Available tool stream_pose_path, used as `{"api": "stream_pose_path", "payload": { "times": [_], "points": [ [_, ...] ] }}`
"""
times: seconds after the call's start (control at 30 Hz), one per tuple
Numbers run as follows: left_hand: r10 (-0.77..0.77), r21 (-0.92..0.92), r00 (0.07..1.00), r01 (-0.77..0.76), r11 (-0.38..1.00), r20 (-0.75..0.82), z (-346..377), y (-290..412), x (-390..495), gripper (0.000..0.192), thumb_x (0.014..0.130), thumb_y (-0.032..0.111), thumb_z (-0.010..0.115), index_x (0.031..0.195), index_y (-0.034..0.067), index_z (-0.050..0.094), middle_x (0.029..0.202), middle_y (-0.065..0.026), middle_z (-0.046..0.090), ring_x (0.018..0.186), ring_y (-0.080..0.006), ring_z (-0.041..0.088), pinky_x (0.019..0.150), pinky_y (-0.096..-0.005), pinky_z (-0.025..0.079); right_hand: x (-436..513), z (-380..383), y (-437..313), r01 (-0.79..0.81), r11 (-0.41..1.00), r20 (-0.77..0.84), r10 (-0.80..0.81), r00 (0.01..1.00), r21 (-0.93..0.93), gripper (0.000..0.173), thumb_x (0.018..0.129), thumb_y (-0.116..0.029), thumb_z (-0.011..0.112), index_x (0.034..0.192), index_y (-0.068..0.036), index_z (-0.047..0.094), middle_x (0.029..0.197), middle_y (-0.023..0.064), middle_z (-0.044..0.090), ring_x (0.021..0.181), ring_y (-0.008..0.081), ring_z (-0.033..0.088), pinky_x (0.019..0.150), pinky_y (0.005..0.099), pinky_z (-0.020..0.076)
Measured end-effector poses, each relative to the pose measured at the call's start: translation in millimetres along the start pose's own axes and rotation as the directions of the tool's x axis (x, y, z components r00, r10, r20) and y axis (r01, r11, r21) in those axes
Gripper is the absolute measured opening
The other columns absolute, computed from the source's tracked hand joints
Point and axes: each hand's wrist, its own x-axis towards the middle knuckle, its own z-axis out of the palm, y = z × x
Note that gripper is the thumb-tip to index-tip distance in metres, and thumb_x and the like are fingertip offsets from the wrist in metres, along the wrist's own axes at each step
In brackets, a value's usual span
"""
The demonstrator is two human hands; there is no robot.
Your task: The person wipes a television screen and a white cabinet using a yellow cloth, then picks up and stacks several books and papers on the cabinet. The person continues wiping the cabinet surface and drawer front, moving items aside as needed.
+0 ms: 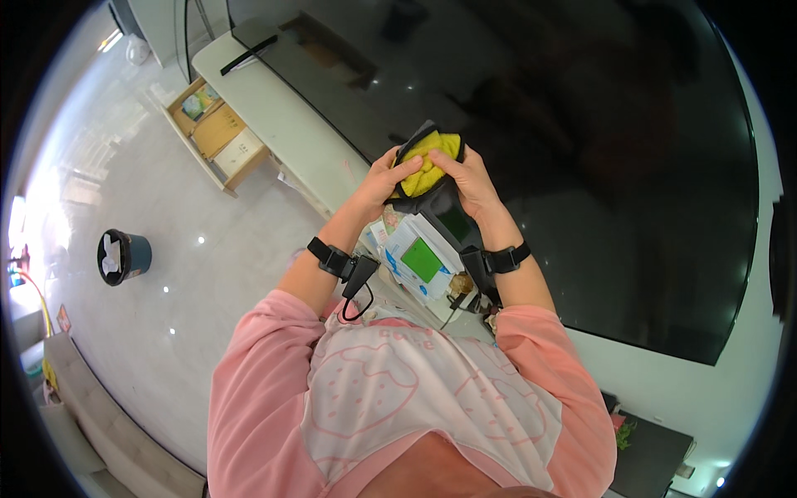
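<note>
A yellow and grey cloth with dark edging (429, 165) is bunched between my two hands. My left hand (387, 177) grips its left side, thumb pressed on the yellow face. My right hand (468, 177) grips its right side, also with the thumb on top. The cloth is in front of a large black television screen (598, 187), near its lower edge; whether it touches the screen I cannot tell. Below my hands, a green rectangular item (421, 259) lies on white and blue packs (405, 239) on the white TV cabinet (299, 137).
An open drawer (230, 180) holding a brown envelope (218, 131) and booklets juts from the cabinet. A blue bin with a black liner (138, 255) stands on the floor. Cables (464, 303) lie near the packs. A beige sofa (112, 417) is at lower left.
</note>
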Motion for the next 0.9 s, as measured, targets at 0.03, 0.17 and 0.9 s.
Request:
{"api": "stream_pose_path", "payload": {
  "times": [0.03,0.17,0.9],
  "points": [
    [-0.012,-0.016,1.0,0.012,1.0,-0.014,-8,-1,-1,0.045,0.09,0.029,0.077,0.124,0.006,0.057,0.113,-0.0031,0.063,0.104,-0.0126,0.061,0.092,-0.0286,0.05,0,0,4,-0.047,0.995,-0.08,0.054,0.995,0.088,0.032,0.091,-0.019,0.075,0.115,-0.003,0.063,0.108,0.0057,0.068,0.097,0.0136,0.065,0.086,0.0288,0.0517],
    [0.059,-0.001,0.913,-0.065,0.998,-0.403,-33,17,4,0.031,0.092,0.024,0.074,0.113,0.009,0.059,0.101,-0.0013,0.065,0.096,-0.0118,0.062,0.084,-0.0281,0.05,5,9,10,-0.037,0.921,-0.149,0.102,0.984,0.388,0.033,0.095,-0.025,0.071,0.119,-0.005,0.064,0.116,0.0052,0.067,0.106,0.0173,0.062,0.096,0.032,0.0488],
    [0.275,0.493,0.87,-0.043,0.869,-0.409,-135,22,199,0.038,0.078,-0.01,0.057,0.113,0.004,0.052,0.109,-0.0184,0.053,0.106,-0.0362,0.052,0.094,-0.0422,0.044,183,81,92,-0.054,0.557,-0.243,-0.271,0.931,-0.829,0.044,0.089,-0.014,0.07,0.128,0.004,0.058,0.114,0.0219,0.059,0.098,0.0331,0.062,0.085,0.0377,0.0511]
  ]
}}
